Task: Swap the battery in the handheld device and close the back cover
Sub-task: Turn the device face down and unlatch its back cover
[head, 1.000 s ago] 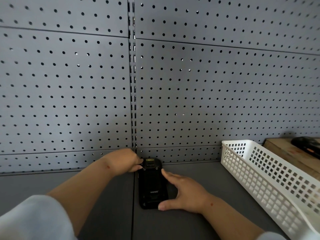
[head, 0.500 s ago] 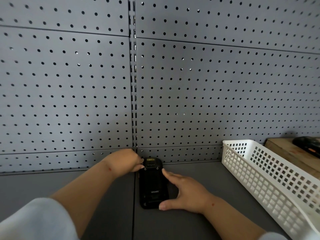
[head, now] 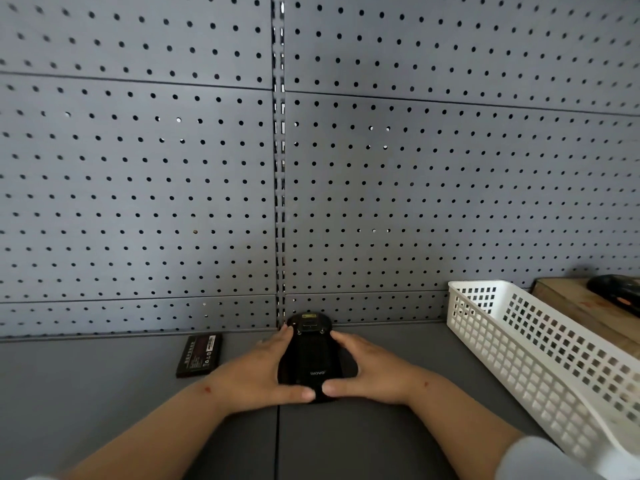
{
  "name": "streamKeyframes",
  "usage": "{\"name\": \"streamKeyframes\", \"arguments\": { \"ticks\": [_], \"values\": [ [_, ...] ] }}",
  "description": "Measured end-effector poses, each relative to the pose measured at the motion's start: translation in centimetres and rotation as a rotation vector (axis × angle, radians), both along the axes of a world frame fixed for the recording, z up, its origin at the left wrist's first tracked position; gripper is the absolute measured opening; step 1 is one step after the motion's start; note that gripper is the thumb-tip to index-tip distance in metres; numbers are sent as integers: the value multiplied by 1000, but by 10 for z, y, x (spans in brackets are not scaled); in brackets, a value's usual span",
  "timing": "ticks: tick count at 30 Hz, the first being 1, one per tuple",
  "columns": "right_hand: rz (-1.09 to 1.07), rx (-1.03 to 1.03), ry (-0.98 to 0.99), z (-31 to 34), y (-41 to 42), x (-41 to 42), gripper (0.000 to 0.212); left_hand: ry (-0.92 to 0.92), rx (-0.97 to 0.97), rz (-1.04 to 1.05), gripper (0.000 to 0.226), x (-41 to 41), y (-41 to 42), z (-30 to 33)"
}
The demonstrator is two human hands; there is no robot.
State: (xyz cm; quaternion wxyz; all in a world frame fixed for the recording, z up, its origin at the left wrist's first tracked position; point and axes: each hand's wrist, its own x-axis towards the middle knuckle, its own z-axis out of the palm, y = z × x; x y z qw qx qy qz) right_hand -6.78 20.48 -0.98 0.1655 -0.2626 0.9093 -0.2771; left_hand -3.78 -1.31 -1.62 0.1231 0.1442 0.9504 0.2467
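**Both hands now cradle the device at the back of the desk**

Since a second ago my left hand (head: 258, 370) has come off the top corner of the handheld device (head: 309, 358) and dropped down along its left side, and that move has uncovered a loose battery (head: 199, 355) lying flat on the desk (head: 104, 410) to the left, near the back edge and just clear of my left wrist. My right hand (head: 372, 370) has slid closer too, so the two hands now bracket the device from either side.

My left fingers run up the left edge of the device with the thumb laid across its near end; my right fingers lie along the right edge, and its thumb meets the left one at the near end. Both hands curl lightly round the body, holding it between them. Whether the device rests on the desk or is raised a little, I cannot tell.

It lies back side up, its far end almost touching the grey pegboard wall (head: 173, 185) at the back edge of the desk, right where two wall panels join. Pale lettering shows on the near half of the dark back.

Along the right side of the desk stands a white perforated basket (head: 540, 341), angled toward the near right corner. Beyond it sits a wooden block (head: 571, 299) with a dark object (head: 616, 289) on top, too blurred to identify.
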Motion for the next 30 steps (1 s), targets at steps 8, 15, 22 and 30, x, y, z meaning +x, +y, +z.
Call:
{"name": "streamKeyframes", "arguments": {
  "ticks": [8, 15, 22, 30],
  "values": [
    [-19, 97, 141, 11, -21, -11, 80, 72, -151, 66, 143, 4, 4, -12],
    [-26, 136, 227, 11, -29, -15, 67, 92, -142, 82, 143, 5, 4, -12],
    [-75, 139, 268, 16, -44, -27, 38, 110, -140, 99, 143, 8, 6, -10],
    [-80, 176, 236, 21, -51, -32, 41, 104, -134, 96, 144, 10, 7, -7]
  ]
}}
